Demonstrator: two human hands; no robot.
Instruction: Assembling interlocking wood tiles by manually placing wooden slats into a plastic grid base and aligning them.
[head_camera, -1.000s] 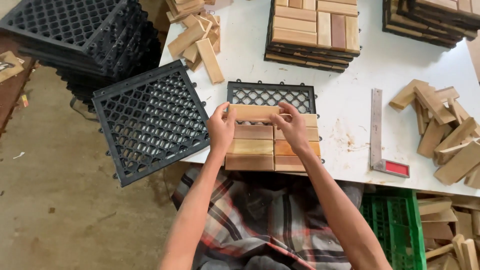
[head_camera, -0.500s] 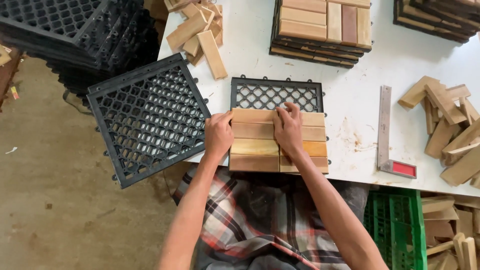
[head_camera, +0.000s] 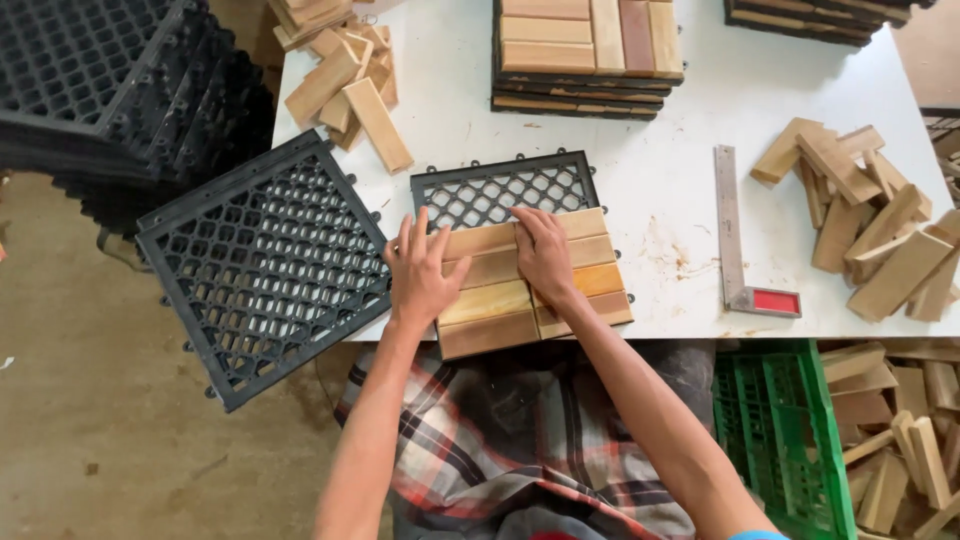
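From the head camera, the left hand (head_camera: 420, 275) and right hand (head_camera: 542, 252) are both lying flat, fingers spread, pressing on 4 wooden slats (head_camera: 530, 285) and gripping nothing. The slats are sitting on a black grid tile (head_camera: 500, 190) at the near edge of the white table (head_camera: 680, 180). A metal square (head_camera: 735, 240) is lying just right; the slats are probably seated in the grid.

Lighting is bright, even and diffuse, consistent with daylight. The white table (head_camera: 700, 130) reads near overexposure across its top, without hard glare. Shadows are soft and short: a faint one beneath the steel square (head_camera: 735, 240) on the table, deeper shade under the table's near edge and among the black grid stack (head_camera: 110, 90) left of it. Focus is sharp at centre; slight softness and wide-angle stretch toward the corners.
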